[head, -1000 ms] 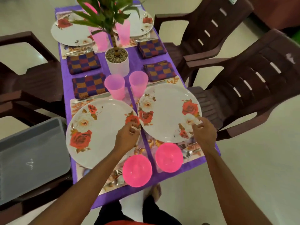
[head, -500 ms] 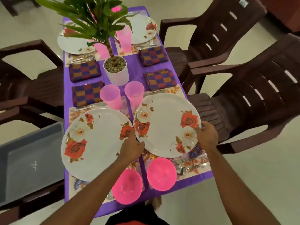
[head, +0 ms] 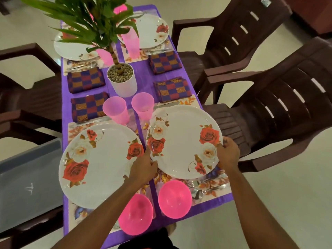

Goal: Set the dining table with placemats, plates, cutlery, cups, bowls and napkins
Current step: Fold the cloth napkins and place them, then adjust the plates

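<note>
Head view: we are holding the right-hand plate [head: 181,142] at the centre-right of the frame, over its floral placemat [head: 218,185]. We judge that we are settling it into place. To do this well, we are aiming to keep it level and lower it evenly with both hands. We are centring it so the rim is not riding on the cutlery [head: 199,188] just below, nor nudging the pink cup [head: 142,105] at its upper left or the neighbouring plate [head: 100,162] to the left. The pink bowl [head: 175,198] is sitting just below, apart from the rim. Our left hand [head: 143,168] is gripping the plate's left edge, one finger lying up along the rim. Our right hand [head: 228,155] is pinching the right edge, its fingers [head: 226,141] curling over the rim. Whether the plate is already resting on the mat, we cannot tell.
</note>
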The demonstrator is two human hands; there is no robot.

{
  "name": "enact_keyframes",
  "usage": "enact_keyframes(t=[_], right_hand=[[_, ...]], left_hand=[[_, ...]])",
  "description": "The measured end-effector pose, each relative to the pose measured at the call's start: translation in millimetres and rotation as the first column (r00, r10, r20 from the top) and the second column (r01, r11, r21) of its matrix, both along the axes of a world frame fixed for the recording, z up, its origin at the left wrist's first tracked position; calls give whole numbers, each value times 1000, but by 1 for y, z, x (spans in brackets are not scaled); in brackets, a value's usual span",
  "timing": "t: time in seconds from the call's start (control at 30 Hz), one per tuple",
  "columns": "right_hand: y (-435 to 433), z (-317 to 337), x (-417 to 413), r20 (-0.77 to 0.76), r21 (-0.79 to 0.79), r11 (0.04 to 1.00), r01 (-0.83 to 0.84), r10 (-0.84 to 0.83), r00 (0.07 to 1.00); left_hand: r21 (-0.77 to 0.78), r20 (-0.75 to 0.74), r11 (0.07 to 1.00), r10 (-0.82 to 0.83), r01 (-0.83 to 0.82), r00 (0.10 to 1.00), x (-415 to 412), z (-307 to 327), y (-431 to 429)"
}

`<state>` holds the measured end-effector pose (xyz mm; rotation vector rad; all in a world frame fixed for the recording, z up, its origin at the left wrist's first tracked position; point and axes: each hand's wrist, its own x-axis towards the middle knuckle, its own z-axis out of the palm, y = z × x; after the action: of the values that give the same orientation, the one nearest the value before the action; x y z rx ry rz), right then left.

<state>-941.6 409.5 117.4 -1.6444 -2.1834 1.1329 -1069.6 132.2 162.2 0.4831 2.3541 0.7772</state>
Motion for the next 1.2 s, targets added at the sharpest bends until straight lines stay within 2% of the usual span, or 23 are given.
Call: enact_keyframes(t=[0.1,0.17,0.27,0.43,0.57,0.63,0.83,1.0,1.2], right_hand=[[1,4,2,-9,30,1000,-6,6,1000],[3,9,0,14,152,988,-23,22,1000],[3,24,-21,44,323,939,-116,107,993],[-10,41,-106,-19,275,879,-389,410,912],[-17,50,-181,108,160,759,-632,623,775],[-20,47,-212,172,157,695,-702,681,712],[-28,33,-261,362,167,494,-853,774,519],[-31,31,-279,449,174,403,-899,780,436],[-27,39,-291,528,186,286,-940,778,341]], left_hand=[[-43,-12,999,-13,13,1000,-6,-1,-3],[-46,-48,999,10,-12,999,-15,3,-3],[56,-112,995,87,-81,990,-34,10,-1],[219,-53,940,279,-261,959,-69,10,7],[274,-35,922,293,-272,956,-87,7,18],[297,-52,923,271,-244,961,-90,5,23],[298,69,899,315,-320,947,-99,-11,35],[283,197,857,387,-430,901,-108,-14,45],[315,209,837,397,-446,893,-113,-16,52]])
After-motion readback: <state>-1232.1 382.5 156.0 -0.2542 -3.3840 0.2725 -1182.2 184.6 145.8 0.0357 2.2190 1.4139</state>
